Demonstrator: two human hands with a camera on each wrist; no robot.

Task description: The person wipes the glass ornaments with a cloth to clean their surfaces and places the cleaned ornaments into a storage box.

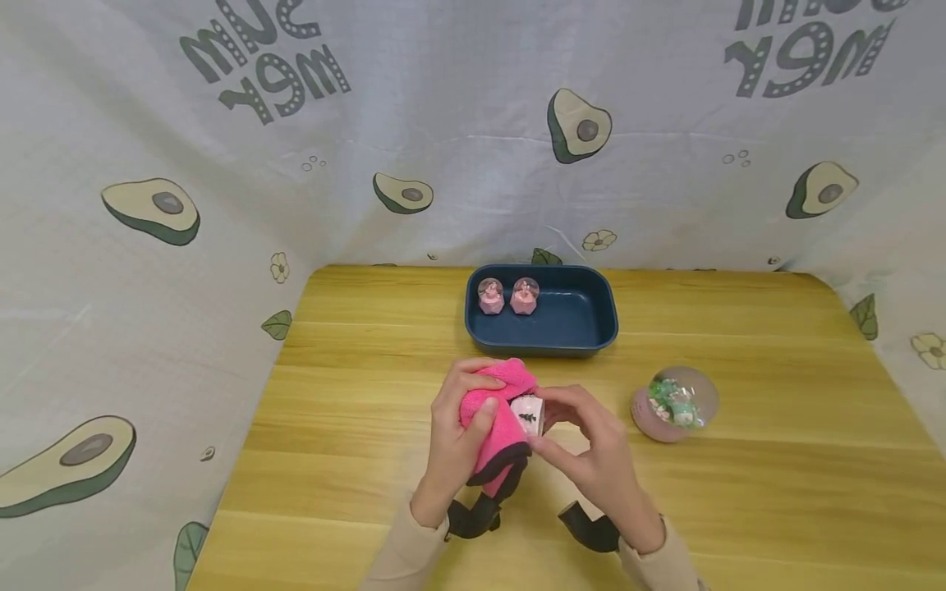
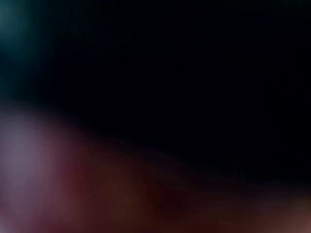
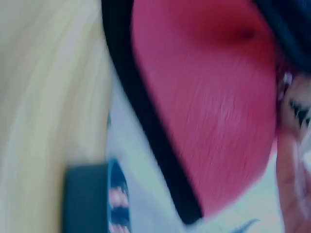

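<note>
In the head view my left hand (image 1: 452, 435) grips a fluffy pink cloth (image 1: 510, 435) with a black border, bunched around an object. From the cloth's right side shows the object's white base (image 1: 528, 413), printed with a dark tree; the cloth hides the rest, so its full kind cannot be told. My right hand (image 1: 602, 447) pinches this base between thumb and fingers. In the right wrist view the cloth (image 3: 209, 111) hangs large and close, with part of the tree-printed base (image 3: 295, 109) at the right edge. Darkness and blur fill the left wrist view.
Beyond the hands, a dark blue tray (image 1: 580, 320) holds two small pink snow globes (image 1: 491, 297) at its left end. A larger snow globe (image 1: 676, 404) with a pink base stands on the wooden table (image 1: 332, 427) at right. An avocado-print curtain (image 1: 473, 82) hangs behind.
</note>
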